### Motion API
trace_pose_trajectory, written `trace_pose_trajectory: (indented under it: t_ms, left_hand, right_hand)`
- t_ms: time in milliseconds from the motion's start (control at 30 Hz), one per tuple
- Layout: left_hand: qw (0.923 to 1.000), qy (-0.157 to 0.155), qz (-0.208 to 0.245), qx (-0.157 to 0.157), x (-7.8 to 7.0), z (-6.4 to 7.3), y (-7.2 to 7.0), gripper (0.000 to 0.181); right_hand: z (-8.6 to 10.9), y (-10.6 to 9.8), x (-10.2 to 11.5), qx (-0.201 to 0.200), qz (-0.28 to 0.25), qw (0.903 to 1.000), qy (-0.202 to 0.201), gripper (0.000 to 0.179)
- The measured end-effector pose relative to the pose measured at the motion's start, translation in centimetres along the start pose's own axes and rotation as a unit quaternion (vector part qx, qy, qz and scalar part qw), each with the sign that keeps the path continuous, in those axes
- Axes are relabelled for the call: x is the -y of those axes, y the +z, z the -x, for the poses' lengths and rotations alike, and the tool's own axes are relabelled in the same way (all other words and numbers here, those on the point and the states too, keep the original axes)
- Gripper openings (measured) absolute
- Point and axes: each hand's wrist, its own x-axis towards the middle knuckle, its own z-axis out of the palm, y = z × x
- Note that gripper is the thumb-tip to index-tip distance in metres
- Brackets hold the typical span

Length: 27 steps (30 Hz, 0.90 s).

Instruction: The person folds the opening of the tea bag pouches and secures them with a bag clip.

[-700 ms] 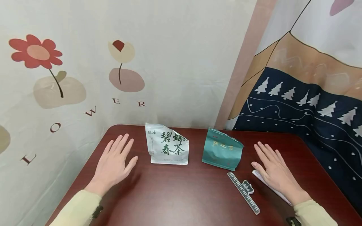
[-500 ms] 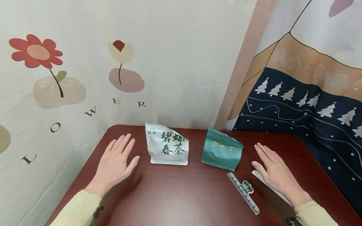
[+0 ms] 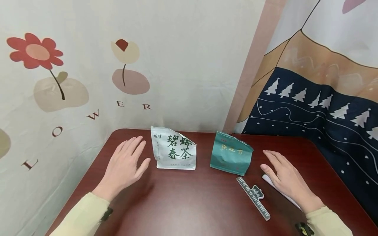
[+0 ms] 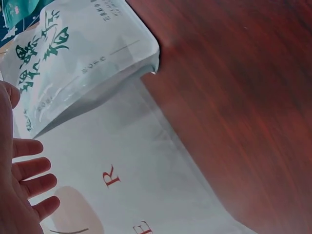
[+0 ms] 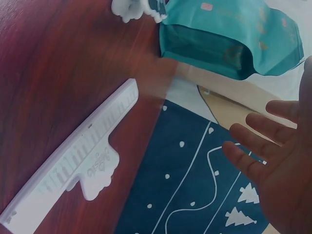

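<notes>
Centrally in frame, the white bag (image 3: 174,149) and green bag (image 3: 230,154) stand on the bench (image 3: 183,203); left grip (image 3: 124,167) and right grip (image 3: 287,178), fingers extended, hold nothing. Handling either bag low and lightly should prevent crumpling.

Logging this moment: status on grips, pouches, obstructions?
Left grip, right grip both empty. White pouch with green lettering, teal pouch with gold lettering: neither touched. Long white clip near right grip; nothing visible between grips and pouches.
</notes>
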Motion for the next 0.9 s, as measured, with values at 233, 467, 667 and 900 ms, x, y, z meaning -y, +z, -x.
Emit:
trace_pose_trajectory:
  t_ms: [233,467,667,900]
  left_hand:
    - [0.9999,0.007,0.013,-0.006,-0.4,-0.8,0.0,0.06]
    - [0.9992,0.014,0.029,-0.024,-0.7,-1.6,0.0,0.059]
    - [0.9991,0.018,0.024,-0.031,-1.3,-2.2,-0.1,0.052]
    - [0.9988,0.026,0.032,-0.027,-2.0,-3.0,0.0,0.047]
  right_hand:
    - [0.0,0.1,0.5,-0.021,-0.008,0.9997,-0.012,0.048]
    - [-0.1,0.2,1.3,-0.055,-0.012,0.9983,-0.018,0.038]
    - [-0.3,0.4,2.1,-0.075,-0.018,0.9966,-0.028,0.035]
    - [-0.8,0.8,2.9,-0.084,-0.033,0.9951,-0.04,0.036]
